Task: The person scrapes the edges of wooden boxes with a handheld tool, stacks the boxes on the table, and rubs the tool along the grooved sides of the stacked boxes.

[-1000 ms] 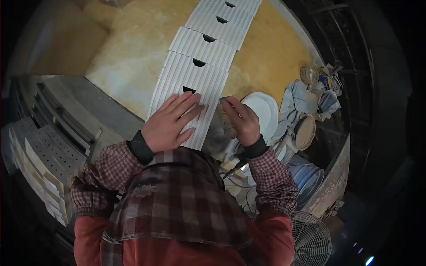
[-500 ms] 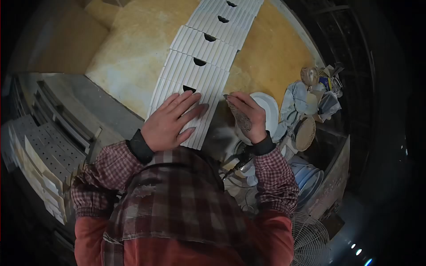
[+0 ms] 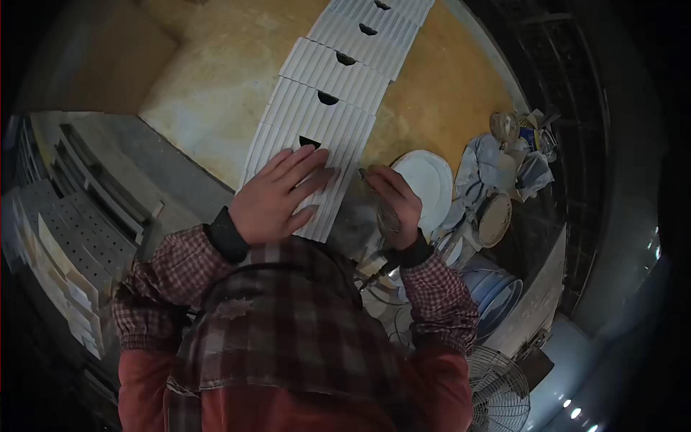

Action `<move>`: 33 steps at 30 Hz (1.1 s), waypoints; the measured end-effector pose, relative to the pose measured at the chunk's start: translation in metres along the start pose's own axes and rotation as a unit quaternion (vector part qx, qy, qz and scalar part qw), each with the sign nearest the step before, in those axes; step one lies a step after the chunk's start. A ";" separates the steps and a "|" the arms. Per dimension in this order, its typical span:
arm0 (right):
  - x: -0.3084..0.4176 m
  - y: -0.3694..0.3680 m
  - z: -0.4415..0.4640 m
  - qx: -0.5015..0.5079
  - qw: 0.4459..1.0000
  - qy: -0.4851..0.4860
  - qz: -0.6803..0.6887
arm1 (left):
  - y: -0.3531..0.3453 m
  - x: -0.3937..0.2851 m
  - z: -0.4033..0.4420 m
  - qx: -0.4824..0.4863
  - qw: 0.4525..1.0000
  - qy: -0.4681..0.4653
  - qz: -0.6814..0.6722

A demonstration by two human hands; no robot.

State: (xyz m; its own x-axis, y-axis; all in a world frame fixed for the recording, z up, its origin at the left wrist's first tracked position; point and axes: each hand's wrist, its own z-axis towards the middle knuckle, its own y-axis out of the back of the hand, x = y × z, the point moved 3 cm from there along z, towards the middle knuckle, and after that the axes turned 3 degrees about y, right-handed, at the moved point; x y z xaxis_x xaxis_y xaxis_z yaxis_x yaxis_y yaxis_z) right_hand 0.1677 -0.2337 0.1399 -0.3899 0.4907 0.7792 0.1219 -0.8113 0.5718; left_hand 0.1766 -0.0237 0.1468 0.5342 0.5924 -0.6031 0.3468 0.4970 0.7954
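Observation:
My left hand (image 3: 277, 194) lies with spread fingers on the nearest of several white ribbed pieces (image 3: 306, 111), which overlap in a row running away from me. Each piece has a dark half-round notch; the nearest notch is just past my fingertips. To the right of the row, my right hand (image 3: 397, 201) is closed around a rough grey-brown piece (image 3: 387, 216), held just off the edge of the nearest white piece. Its kind is unclear, as the fingers and shadow partly cover it.
Beneath the row is a yellowish stained tabletop (image 3: 432, 93). Right of my right hand are a round white lid or plate (image 3: 426, 183), crumpled cloth (image 3: 476, 169), a brown round dish (image 3: 494, 218) and a blue bucket (image 3: 497, 295). A wire fan (image 3: 498, 392) stands lower right; perforated panels (image 3: 61, 230) are stacked left.
My right hand has moved slightly toward me and to the left, still closed on the rough piece. My left hand stays on the white piece. The view has shifted a little.

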 end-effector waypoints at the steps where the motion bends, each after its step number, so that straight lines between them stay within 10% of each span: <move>1: 0.006 0.000 0.003 -0.005 0.999 0.017 -0.034 | 0.001 0.000 0.000 0.003 1.000 -0.001 -0.011; 19: 0.010 -0.014 -0.005 0.120 0.924 0.116 -0.344 | -0.001 0.001 0.003 -0.021 1.000 -0.008 0.012; 33: 0.015 0.006 0.017 0.076 0.979 0.049 -0.184 | -0.005 0.004 0.001 -0.039 0.999 -0.015 0.004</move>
State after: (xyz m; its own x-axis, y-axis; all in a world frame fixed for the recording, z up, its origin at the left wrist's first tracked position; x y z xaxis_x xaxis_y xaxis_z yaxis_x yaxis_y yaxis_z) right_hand 0.1777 -0.2256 0.1596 -0.5183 0.7014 0.4892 0.0884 -0.5250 0.8465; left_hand 0.1776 -0.0246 0.1405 0.5597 0.5775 -0.5943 0.2823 0.5414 0.7920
